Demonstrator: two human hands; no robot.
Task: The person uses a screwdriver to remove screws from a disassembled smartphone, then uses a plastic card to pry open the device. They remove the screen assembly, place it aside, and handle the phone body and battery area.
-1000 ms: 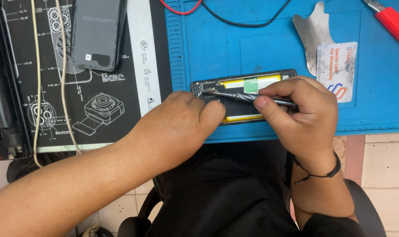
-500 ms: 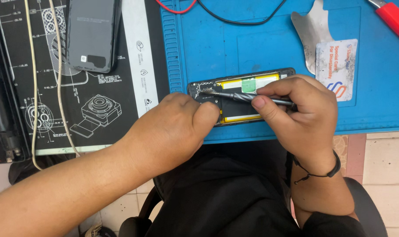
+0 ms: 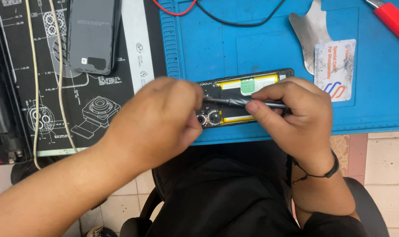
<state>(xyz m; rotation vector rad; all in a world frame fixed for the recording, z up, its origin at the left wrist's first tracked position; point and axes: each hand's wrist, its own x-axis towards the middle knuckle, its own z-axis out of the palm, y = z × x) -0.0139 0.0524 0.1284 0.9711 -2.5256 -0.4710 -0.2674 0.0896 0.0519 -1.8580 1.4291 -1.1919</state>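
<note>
Head view shows an opened black smartphone with its back cover removed [image 3: 248,87] lying lengthwise on a blue silicone repair mat [image 3: 208,35], near the mat's front edge and directly in front of the person. The phone's interior is exposed: a yellow-edged battery with a green tab [image 3: 252,83] fills the right portion, and the dark circuit board with round camera modules [image 3: 210,117] occupies the left end. The right hand [image 3: 296,118] is closed around a slim grey metal precision screwdriver [image 3: 234,102], gripping the shaft between thumb and fingers, with the tip directed left toward the circuit board. The left hand [image 3: 160,118] is curled loosely over the left end of the phone; it appears to steady the frame, but whether it pinches anything cannot be told, since the fingertips are hidden. Judged from this state, back-cover removal is complete and work on the board area is in progress; the battery is seated in place and no loose screws or shields can be made out on the mat, so most of the internal disassembly appears to remain. Left of the mat, a second dark smartphone lying face down [image 3: 93,35] rests on a black reference mat printed with white component diagrams [image 3: 103,101]. Farther back on the blue mat lie a thin metal pry plate [image 3: 311,33], a white plastic card [image 3: 335,66], a red-handled tool [image 3: 395,19], and red and black wire leads [image 3: 234,19].
</note>
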